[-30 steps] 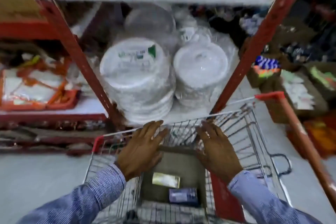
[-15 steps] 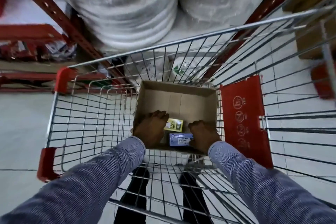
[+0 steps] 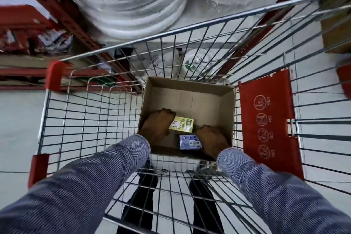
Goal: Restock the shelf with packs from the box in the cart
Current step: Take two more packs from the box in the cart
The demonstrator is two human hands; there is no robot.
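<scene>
Down in the box (image 3: 207, 100), left hand (image 3: 158, 126) gripping yellow pack (image 3: 183, 124), right hand (image 3: 211, 139) blue pack (image 3: 188, 142).

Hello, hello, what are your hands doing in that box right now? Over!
Both hands down in the cardboard box. Left hand on yellow pack, right hand on blue pack. Neither lifted yet. Nothing blocking.

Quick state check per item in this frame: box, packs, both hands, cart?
cardboard box: open, in the cart, nearly empty
yellow pack: flat on box floor, left hand on its end
blue pack: flat on box floor, right hand at its edge
cart: holds only the box
</scene>
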